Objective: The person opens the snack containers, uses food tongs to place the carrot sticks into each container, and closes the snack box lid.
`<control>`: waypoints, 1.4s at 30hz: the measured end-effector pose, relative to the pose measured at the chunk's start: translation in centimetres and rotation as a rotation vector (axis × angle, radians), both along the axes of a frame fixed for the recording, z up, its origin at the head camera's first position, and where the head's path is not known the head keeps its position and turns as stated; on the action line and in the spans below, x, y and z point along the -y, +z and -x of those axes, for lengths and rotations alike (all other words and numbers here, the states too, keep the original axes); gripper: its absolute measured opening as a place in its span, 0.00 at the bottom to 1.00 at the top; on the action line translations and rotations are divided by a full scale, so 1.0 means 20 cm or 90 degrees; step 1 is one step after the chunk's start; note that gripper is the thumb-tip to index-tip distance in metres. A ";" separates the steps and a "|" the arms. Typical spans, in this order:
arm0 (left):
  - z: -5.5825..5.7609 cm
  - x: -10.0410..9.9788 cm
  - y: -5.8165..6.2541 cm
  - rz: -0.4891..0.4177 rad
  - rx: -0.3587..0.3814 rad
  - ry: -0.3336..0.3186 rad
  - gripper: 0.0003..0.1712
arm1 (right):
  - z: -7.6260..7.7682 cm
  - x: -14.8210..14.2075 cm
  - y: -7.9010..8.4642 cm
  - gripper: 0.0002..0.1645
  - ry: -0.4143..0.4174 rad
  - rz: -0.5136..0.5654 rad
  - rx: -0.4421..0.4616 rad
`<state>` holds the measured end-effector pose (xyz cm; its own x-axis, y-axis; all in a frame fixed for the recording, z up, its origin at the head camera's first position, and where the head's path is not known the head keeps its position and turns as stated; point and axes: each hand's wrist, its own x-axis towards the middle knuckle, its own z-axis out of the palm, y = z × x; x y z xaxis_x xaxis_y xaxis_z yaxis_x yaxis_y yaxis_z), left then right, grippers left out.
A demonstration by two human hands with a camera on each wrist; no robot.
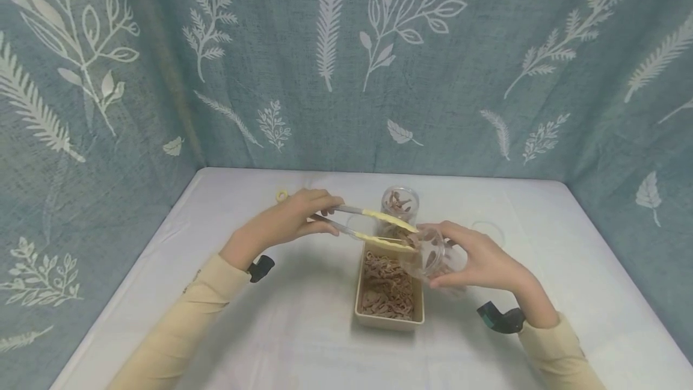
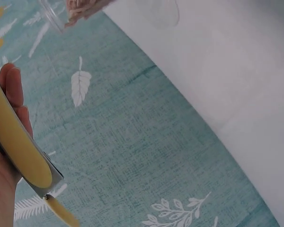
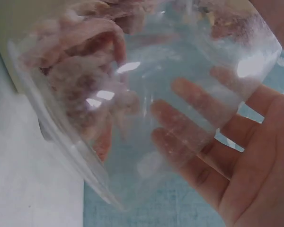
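Note:
My left hand (image 1: 295,215) grips a pair of metal tongs (image 1: 387,218) with yellow tips, their yellow handle (image 2: 21,135) filling the left of the left wrist view. The tong tips point right, at the mouth of a clear plastic jar (image 1: 431,250). That jar lies tilted on its side in my right hand (image 1: 482,257), whose fingers wrap round its wall. Brownish-pink strips (image 3: 80,85) show inside the jar in the right wrist view. Below the tips and jar stands a cream rectangular box (image 1: 385,322), with many similar brownish strips (image 1: 387,284) in it.
Another clear jar (image 1: 400,192) with brownish pieces stands behind the box. A clear round lid (image 1: 489,232) lies on the white table (image 1: 303,342) to the right of it. Blue-green curtains (image 1: 346,113) with white leaf prints rise at the back and both sides.

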<state>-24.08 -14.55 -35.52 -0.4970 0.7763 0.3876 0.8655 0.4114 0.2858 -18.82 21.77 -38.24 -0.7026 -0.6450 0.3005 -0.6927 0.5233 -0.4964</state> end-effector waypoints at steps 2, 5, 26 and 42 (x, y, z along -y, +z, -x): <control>0.00 -0.01 -0.01 -0.003 0.007 -0.003 0.24 | 0.00 0.00 0.00 0.46 -0.002 0.003 -0.007; -0.01 -0.02 -0.03 0.004 0.003 -0.001 0.24 | 0.00 0.01 0.01 0.47 -0.001 0.003 -0.021; -0.06 -0.06 -0.04 0.064 -0.115 -0.006 0.26 | -0.03 0.08 -0.01 0.48 -0.052 -0.051 -0.095; -0.11 -0.13 0.01 0.105 -0.130 -0.010 0.30 | -0.03 0.07 -0.02 0.46 -0.049 -0.062 -0.088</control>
